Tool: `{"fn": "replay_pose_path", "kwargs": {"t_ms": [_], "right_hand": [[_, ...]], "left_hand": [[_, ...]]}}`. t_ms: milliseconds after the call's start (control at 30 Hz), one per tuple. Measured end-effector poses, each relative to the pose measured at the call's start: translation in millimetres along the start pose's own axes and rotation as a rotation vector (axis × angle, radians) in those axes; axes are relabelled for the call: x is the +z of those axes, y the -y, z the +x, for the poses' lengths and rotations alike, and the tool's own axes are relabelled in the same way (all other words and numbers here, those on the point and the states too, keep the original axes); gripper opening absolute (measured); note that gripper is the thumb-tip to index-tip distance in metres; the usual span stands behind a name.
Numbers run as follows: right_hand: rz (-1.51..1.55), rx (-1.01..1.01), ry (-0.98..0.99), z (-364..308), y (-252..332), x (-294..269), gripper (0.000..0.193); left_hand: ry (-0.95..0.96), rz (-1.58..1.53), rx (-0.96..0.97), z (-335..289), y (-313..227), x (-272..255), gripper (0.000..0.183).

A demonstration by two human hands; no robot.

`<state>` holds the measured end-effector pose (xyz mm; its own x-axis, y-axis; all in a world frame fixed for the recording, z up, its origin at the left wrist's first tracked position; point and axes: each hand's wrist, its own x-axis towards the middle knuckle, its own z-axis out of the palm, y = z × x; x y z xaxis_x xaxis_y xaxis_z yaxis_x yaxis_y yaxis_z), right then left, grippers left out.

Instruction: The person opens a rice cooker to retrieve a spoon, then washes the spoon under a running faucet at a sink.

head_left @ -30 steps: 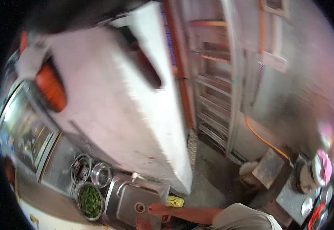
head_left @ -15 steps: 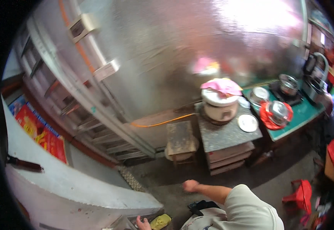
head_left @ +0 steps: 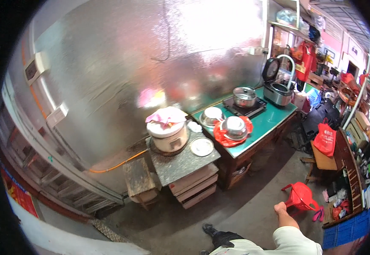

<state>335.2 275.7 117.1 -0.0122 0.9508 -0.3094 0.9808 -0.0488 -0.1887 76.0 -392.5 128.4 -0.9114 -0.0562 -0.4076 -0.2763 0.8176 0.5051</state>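
Note:
My right hand (head_left: 280, 208) hangs over the concrete floor (head_left: 244, 212) with its fingers curled into a loose fist and nothing in it. My white sleeve (head_left: 297, 242) and a dark shoe (head_left: 210, 230) show at the bottom edge. Closest to the hand is a red plastic stool (head_left: 299, 195), tipped over just to its right and not touching it. My left hand is out of view.
A white pot under a pink cloth (head_left: 167, 127) stands on a stone-topped stand (head_left: 180, 165) with a metal plate (head_left: 202, 147). A green table (head_left: 270, 123) carries metal bowls (head_left: 234, 126), a stove pot (head_left: 244, 96) and an open rice cooker (head_left: 277, 90). A red bag (head_left: 326, 142) hangs at right.
The view has swung from the white counter and sink to the cooking corner by the shiny wall. My right hand has come away from the sink; my left hand has left the picture.

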Motion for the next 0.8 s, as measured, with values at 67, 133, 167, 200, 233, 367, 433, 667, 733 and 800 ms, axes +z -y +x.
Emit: {"fn": "replay_pose_path", "kwargs": {"t_ms": [67,133,167,200,233,367,433,667,733,800], "right_hand": [[0.038,-0.071,-0.064,26,-8,-9,0.031],[0.085,-0.068,0.033,39,6,-9,0.032],[0.124,-0.079,0.129,41,20,-5,0.034],[0.153,-0.138,0.174,40,36,-1,0.034],[0.185,-0.195,0.211,42,52,1,0.034],[0.271,-0.452,0.301,80,83,9,0.028],[0.345,-0.484,0.328,101,86,8,0.026],[0.579,0.077,0.669,207,-48,37,0.014],[0.423,0.202,0.65,226,-86,35,0.013],[0.451,0.306,0.643,209,-99,30,0.012]], "left_hand": [[0.061,0.011,0.054,10,-31,24,0.042],[0.096,0.042,0.094,20,-62,42,0.04],[0.109,0.06,0.111,24,-78,48,0.04],[0.118,0.076,0.119,28,-93,54,0.039],[0.126,0.084,0.126,32,-109,61,0.039],[0.191,0.116,0.163,50,-179,112,0.037],[0.209,0.132,0.153,54,-203,134,0.035],[0.346,0.103,0.282,70,-317,236,0.032],[0.381,0.095,0.383,69,-377,276,0.028],[0.383,0.095,0.509,73,-434,297,0.022]]}}
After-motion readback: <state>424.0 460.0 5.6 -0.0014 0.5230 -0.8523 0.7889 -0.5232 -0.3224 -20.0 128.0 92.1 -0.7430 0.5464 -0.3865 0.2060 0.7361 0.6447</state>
